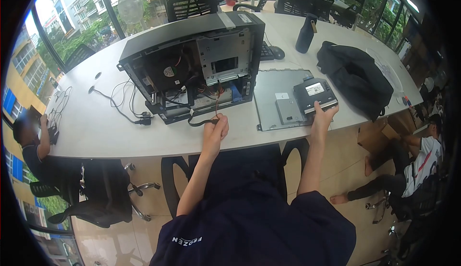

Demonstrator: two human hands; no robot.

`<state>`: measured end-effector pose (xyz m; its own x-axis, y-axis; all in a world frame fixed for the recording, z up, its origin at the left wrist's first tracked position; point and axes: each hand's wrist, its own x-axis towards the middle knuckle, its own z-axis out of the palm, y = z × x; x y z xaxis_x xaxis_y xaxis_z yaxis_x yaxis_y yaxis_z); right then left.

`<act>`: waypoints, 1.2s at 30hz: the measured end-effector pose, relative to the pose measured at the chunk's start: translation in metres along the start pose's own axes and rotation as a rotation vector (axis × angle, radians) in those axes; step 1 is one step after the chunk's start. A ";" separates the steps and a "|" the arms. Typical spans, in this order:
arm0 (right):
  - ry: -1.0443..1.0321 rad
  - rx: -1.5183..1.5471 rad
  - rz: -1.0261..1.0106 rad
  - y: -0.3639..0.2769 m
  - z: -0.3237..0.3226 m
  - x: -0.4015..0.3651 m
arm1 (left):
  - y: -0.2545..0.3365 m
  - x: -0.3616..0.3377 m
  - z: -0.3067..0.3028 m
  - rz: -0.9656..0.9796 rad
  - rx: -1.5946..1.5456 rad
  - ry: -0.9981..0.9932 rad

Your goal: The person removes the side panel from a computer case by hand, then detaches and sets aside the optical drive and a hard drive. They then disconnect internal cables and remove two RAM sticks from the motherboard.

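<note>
An opened desktop computer case (pixel 192 50) stands on the table with its inside facing me, showing a fan, a metal bracket and loose wires. My left hand (pixel 215 130) is closed at the case's lower front edge, pinching a black cable (pixel 198 122) that runs out of the case. To the right, my right hand (pixel 324 115) grips the near edge of a black optical drive (pixel 314 92) with a white label. That drive is over a grey metal side panel (pixel 269 86) lying flat. Beside it on the panel sits a small grey metal bracket (pixel 287 109).
A black bag (pixel 355 74) and a dark bottle (pixel 306 35) stand right of the case, near a mouse (pixel 276 52) and keyboard (pixel 265 51). Loose cables (pixel 120 106) lie left. One person sits at the left table end; another sits low at right by a cardboard box (pixel 384 132).
</note>
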<state>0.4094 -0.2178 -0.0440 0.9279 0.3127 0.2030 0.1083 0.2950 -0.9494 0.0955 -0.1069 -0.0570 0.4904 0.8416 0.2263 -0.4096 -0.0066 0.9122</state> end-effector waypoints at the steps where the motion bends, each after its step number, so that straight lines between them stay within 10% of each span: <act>1: 0.009 0.002 -0.001 -0.001 0.000 -0.001 | 0.000 0.001 0.000 0.006 0.000 0.000; 19: 0.061 -0.358 -0.033 0.003 -0.012 0.018 | -0.003 0.000 0.003 0.107 0.076 -0.009; 28: -0.033 -0.280 -0.019 -0.002 0.001 0.002 | -0.007 0.002 -0.003 0.309 -0.076 0.495; 36: -0.085 -0.343 -0.267 -0.015 0.009 -0.015 | 0.007 0.002 -0.024 0.317 -0.070 0.356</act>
<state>0.3912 -0.2188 -0.0307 0.8202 0.3435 0.4574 0.4659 0.0628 -0.8826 0.0749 -0.0924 -0.0588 0.0440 0.9368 0.3471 -0.5527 -0.2666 0.7896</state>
